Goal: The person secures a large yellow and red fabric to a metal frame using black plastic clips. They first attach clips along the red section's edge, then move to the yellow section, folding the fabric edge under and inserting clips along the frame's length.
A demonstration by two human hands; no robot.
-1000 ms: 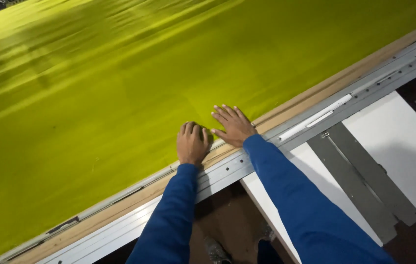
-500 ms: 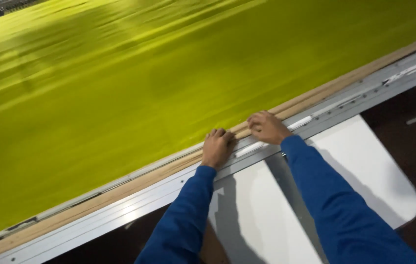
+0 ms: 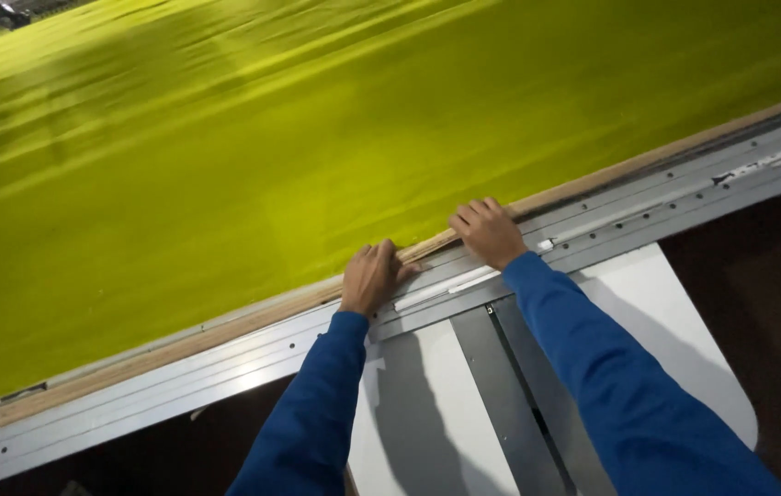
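1. The left hand (image 3: 374,274) is resting with fingers curled, fingertips pinching the near edge of the yellow-green fabric (image 3: 317,138).
2. The right hand (image 3: 489,231) is lying close by – fingers bent on the same edge.
3. The fabric is covering the long cutting table's wooden edge strip (image 3: 179,335) – a grey metal rail (image 3: 225,363) is running just beside it.
4. White panels (image 3: 427,413) are sitting below the rail.
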